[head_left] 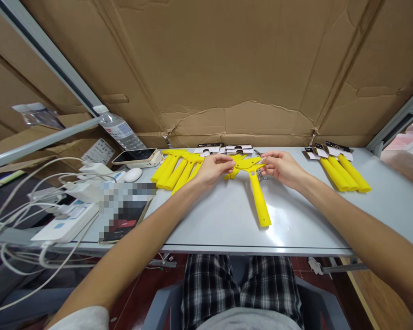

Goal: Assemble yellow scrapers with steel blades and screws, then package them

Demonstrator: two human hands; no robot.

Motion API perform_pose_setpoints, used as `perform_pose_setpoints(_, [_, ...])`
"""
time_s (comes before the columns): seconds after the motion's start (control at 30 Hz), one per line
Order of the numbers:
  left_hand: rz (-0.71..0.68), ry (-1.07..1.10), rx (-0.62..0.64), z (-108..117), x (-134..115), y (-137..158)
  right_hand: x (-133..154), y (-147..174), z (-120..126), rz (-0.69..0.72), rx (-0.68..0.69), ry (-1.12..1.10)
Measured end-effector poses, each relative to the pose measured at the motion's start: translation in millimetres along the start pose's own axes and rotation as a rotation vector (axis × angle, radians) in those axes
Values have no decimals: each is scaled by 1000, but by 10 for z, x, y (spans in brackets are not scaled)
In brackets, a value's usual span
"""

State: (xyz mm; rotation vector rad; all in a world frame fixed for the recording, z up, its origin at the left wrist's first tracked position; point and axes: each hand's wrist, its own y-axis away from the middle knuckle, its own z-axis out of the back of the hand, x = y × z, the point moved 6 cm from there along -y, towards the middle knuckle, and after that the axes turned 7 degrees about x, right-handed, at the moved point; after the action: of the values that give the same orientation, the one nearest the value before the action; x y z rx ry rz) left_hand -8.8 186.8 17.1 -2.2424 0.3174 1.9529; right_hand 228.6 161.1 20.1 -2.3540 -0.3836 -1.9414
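Note:
A yellow T-shaped plastic handle [259, 197] is in front of me, its grip pointing toward me and its flat head across the top. My left hand [213, 169] is closed, pinching the left end of the head between thumb and fingers. At the head's right end, my right hand [278, 167] is closed in a pinch; what its fingertips hold is too small to tell. Small dark metal pieces [263, 176] lie in a heap just behind the grip. More yellow plastic parts [231, 175] lie behind the head, partly hidden by it.
Several yellow handles [174, 172] lie at the left, and 3 with black-and-white cards [346, 172] at the right. More cards [239, 150] lie at the back. A phone [137, 156], a mouse [133, 174], a water bottle [119, 128] and a corded power strip [67, 222] crowd the left side.

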Motion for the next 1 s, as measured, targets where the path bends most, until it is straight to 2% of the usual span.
perform_pose_setpoints(0.3, [-63,-178,-27,-8,-121,66,-1,-4,-5,-1,-3,-2])
perform_pose_setpoints(0.47, [-91,-56,-32,15,-91,19,17,-1,-11,0,-12,-8])
perform_pose_setpoints(0.63, [-19,124,-40,-37,-18,26,29,6,-13,11,-7,-10])
perform_pose_setpoints(0.83, [55,187,18,-177,15,109,9,-1,-4,2,0,-8])
perform_pose_setpoints(1.0, [63,200,4,-171,33,114,21,11,-26,-11,6,-23])
